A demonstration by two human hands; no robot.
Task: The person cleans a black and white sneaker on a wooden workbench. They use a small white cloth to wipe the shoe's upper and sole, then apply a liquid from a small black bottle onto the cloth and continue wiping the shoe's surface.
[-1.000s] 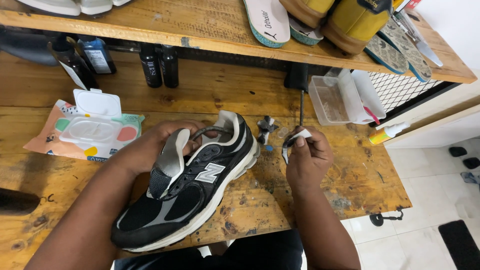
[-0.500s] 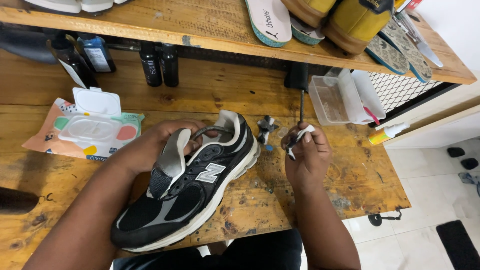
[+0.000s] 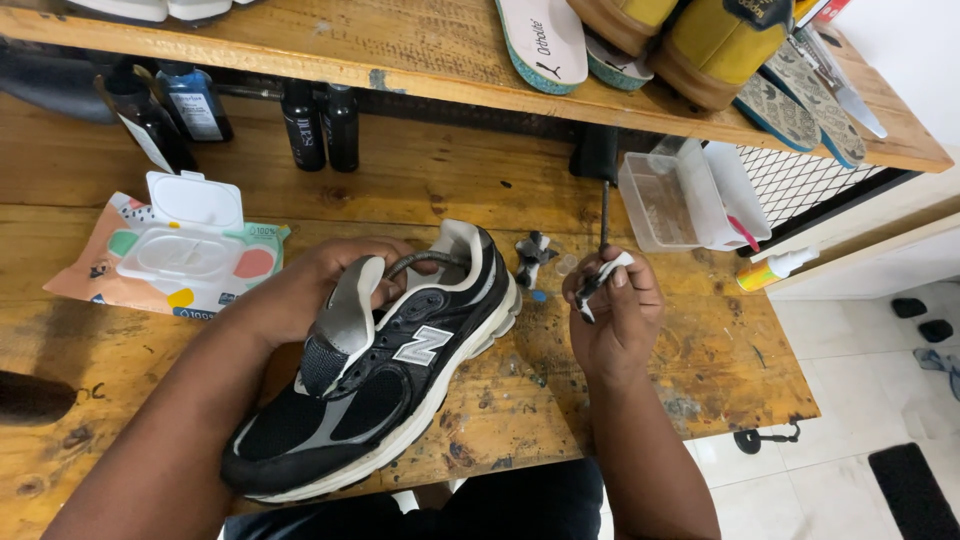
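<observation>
A black and grey sneaker (image 3: 380,380) with a white sole lies on its side on the wooden workbench (image 3: 700,370), its grey tongue pulled out. My left hand (image 3: 310,290) grips the sneaker at the collar, beside the tongue. My right hand (image 3: 615,315) hovers to the right of the shoe, fingers closed on a small white wipe (image 3: 603,278) smudged with black. A small dark object (image 3: 530,255) stands on the bench between the shoe's heel and my right hand.
A pack of wet wipes (image 3: 180,255) with its lid flipped up lies at the left. Dark bottles (image 3: 325,125) stand at the back. A clear plastic box (image 3: 675,195) sits at the right. A shelf (image 3: 400,55) above holds insoles and yellow shoes.
My right hand has shifted slightly and turned the smudged wipe between its fingers. The left hand and the sneaker have stayed in place.
</observation>
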